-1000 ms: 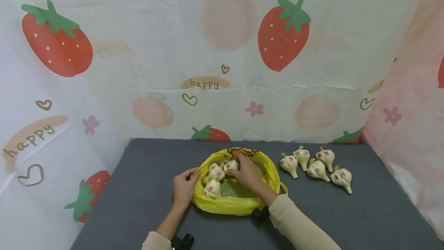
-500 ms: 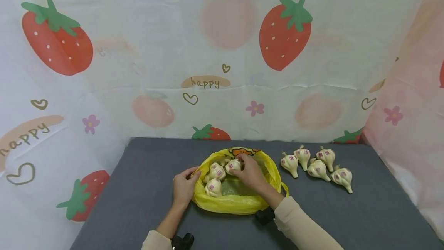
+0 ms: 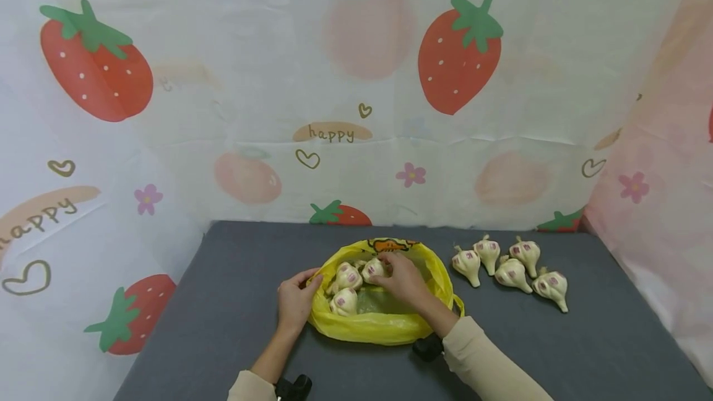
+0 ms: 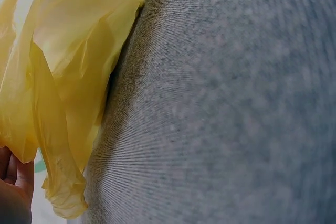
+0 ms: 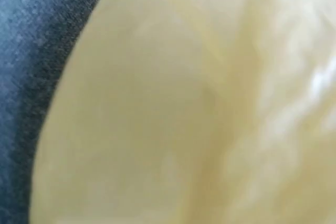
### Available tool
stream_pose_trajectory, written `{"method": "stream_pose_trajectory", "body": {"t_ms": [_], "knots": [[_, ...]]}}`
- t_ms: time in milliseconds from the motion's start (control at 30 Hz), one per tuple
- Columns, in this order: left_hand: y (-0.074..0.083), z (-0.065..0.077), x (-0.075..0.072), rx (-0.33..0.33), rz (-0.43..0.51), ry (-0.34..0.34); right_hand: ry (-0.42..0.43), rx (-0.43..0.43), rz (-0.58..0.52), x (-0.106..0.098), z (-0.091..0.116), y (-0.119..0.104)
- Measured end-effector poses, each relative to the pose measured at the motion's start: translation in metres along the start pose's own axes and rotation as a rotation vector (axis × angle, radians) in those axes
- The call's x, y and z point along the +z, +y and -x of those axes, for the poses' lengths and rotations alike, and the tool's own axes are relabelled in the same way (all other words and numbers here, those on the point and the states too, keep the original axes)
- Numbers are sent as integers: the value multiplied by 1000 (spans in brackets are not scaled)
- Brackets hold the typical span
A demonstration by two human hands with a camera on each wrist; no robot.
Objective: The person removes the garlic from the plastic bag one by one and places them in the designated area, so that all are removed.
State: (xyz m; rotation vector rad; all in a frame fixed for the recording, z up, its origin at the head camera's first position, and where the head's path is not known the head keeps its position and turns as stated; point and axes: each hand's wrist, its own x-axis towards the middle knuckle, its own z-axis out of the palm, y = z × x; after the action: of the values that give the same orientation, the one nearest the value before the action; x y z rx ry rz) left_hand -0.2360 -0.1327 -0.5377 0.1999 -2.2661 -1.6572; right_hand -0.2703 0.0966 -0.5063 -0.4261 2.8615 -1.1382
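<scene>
A yellow plastic bag (image 3: 379, 332) stands with its mouth spread wide on the dark grey table. At its left rim my left hand (image 3: 295, 303) pinches the plastic between thumb and fingers; the left wrist view catches those fingers (image 4: 21, 179) under the hanging folds. My right hand (image 3: 405, 278) reaches over the bag's right side and holds a garlic bulb (image 3: 372, 269) inside, near the back wall. Next to it in the bag lie a second garlic bulb (image 3: 347, 278) and, nearer the front, a third garlic bulb (image 3: 343, 302). Blurred yellow plastic (image 5: 157, 103) fills most of the right wrist view.
To the right of the bag, several garlic bulbs (image 3: 511, 272) lie loosely grouped on the table (image 3: 239, 265). A bag handle loop (image 3: 459, 305) sticks out at the right. Behind the table hangs a white cloth (image 3: 362, 79) printed with strawberries.
My right hand and forearm have shifted slightly to the right, with the fingers still at the same garlic bulb. The left hand keeps its place on the rim.
</scene>
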Motion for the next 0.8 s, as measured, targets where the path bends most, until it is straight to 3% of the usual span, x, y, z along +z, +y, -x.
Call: {"method": "stream_pose_trajectory", "body": {"t_ms": [267,600,800], "knots": [[0,0,0,7,7,-6,-11,11,45,4,-5,-2],[0,0,0,3,-3,-6,-16,51,-40,11,-9,1],[1,0,1,10,-11,0,-9,41,-23,14,-9,1]]}}
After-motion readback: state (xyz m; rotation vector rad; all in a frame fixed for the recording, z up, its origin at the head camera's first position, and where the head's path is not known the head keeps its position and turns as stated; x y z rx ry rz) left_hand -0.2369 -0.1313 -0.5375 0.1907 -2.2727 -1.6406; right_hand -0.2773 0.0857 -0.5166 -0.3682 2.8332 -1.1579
